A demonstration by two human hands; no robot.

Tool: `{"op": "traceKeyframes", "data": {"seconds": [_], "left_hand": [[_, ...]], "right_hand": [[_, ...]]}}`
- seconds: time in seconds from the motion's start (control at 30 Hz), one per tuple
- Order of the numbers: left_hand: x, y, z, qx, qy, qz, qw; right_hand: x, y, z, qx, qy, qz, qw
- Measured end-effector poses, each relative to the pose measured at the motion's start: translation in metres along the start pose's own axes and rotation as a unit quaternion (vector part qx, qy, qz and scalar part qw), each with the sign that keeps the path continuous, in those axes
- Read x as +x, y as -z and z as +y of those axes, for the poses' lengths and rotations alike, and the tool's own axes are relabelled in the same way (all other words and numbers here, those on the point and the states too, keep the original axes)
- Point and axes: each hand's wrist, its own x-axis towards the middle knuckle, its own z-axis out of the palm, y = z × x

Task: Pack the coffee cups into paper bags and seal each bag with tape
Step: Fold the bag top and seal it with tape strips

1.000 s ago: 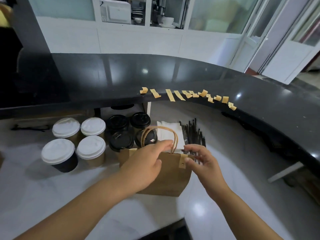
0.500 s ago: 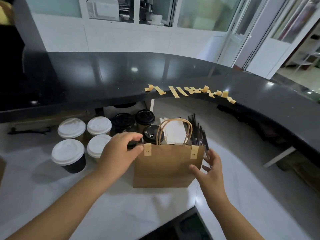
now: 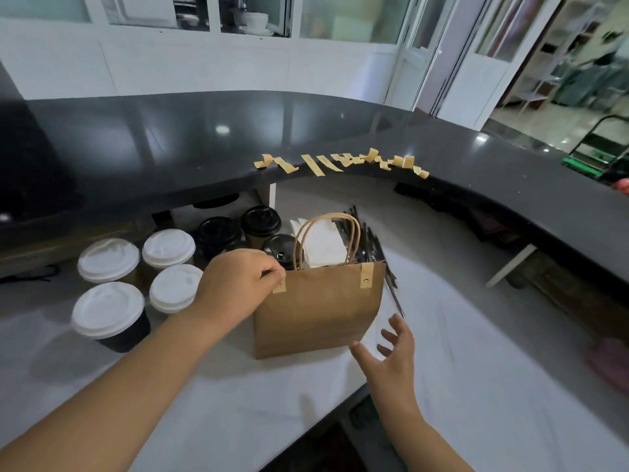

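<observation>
A brown paper bag with twisted handles stands upright on the white counter. Two tape strips close its top edge, one at the left corner and one at the right. My left hand pinches the bag's top left corner at the left strip. My right hand hovers with spread fingers just off the bag's lower right corner, not touching it. Several white-lidded cups stand to the left. Black-lidded cups stand behind the bag. Several cut tape strips hang along the black upper counter's edge.
White napkins and a bundle of black straws lie behind the bag. The raised black counter curves round the back and right. The white counter's front edge drops off near my right forearm.
My right hand has let go of the bag's right side and drawn back toward me. My left hand shifted onto the top left corner. The view swung right.
</observation>
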Motion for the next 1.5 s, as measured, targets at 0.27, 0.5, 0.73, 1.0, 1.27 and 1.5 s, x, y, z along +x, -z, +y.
{"op": "traceKeyframes", "data": {"seconds": [0.27, 0.5, 0.73, 1.0, 1.27, 1.5], "left_hand": [[-0.002, -0.008, -0.003, -0.032, -0.002, -0.038, 0.999], [-0.011, -0.016, -0.006, -0.056, 0.032, -0.041, 0.997], [-0.013, -0.025, -0.025, -0.105, 0.072, -0.101, 0.987], [-0.022, -0.032, -0.036, -0.335, 0.04, -0.3, 0.892], [-0.034, -0.045, -0.023, -0.366, 0.115, -0.369, 0.846], [-0.048, -0.074, -0.032, -0.423, 0.208, -0.386, 0.793]], "right_hand": [[-0.025, -0.026, 0.005, -0.025, 0.001, -0.033, 0.999], [-0.037, -0.051, 0.007, -0.047, 0.007, -0.075, 0.996], [-0.045, -0.066, 0.011, -0.031, -0.015, -0.089, 0.995], [-0.055, -0.066, 0.02, -0.014, -0.013, -0.114, 0.993], [-0.049, -0.053, 0.035, 0.03, 0.004, -0.084, 0.996], [-0.046, -0.042, 0.048, 0.09, -0.015, -0.116, 0.989]]}}
